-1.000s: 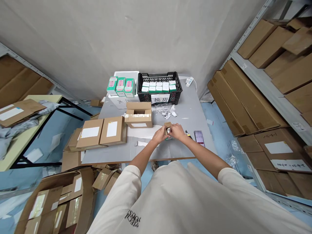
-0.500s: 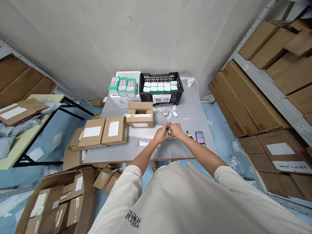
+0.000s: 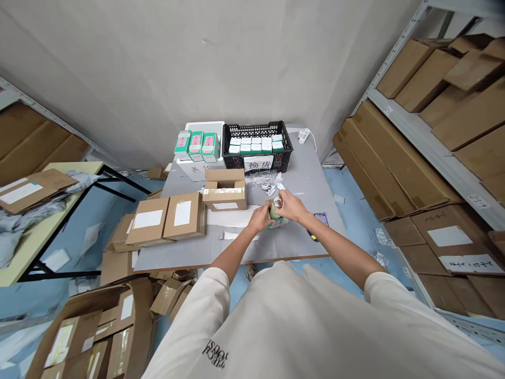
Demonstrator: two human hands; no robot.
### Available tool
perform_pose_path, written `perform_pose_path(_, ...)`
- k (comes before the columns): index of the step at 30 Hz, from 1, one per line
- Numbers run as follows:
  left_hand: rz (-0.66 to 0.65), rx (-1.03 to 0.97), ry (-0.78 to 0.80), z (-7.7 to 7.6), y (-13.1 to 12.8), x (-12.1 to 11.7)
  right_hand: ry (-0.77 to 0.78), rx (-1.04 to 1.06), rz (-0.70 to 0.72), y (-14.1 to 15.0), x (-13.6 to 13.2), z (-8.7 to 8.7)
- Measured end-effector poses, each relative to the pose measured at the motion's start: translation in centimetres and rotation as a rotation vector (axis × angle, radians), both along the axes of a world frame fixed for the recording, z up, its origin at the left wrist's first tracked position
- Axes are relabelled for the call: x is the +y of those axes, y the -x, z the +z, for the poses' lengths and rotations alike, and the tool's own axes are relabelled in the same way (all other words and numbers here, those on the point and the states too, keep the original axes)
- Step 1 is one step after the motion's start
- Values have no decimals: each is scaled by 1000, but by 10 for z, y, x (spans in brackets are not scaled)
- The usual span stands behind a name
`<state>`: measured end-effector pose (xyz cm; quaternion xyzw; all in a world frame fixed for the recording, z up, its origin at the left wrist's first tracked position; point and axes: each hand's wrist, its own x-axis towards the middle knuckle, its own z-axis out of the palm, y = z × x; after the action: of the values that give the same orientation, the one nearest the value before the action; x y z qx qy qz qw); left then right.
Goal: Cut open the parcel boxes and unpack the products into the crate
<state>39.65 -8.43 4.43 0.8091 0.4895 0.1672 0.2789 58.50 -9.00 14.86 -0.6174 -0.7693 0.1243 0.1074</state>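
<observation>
While both bare hands clamp a small green-and-white bottle (image 3: 275, 219) over a grey table top (image 3: 303, 237), the left hand (image 3: 260, 218) grips its side and the right hand (image 3: 291, 206) wraps its top. An open brown cardboard box (image 3: 224, 190) stands up-left, below a black plastic crate (image 3: 256, 126).

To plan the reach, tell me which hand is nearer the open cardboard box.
Left. The left hand is right of the open cardboard box, nearer the person, not touching it; the right hand is farther right, past the left hand.
</observation>
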Motion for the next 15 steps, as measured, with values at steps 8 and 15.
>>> perform_pose_path(8, 59, 11, -132, 25, -10, -2, -159, 248, 2, -16, 14, 32)
perform_pose_path(15, 206, -236, -84, 59, -20, 13, -172, 675, -109, -18, 29, 34)
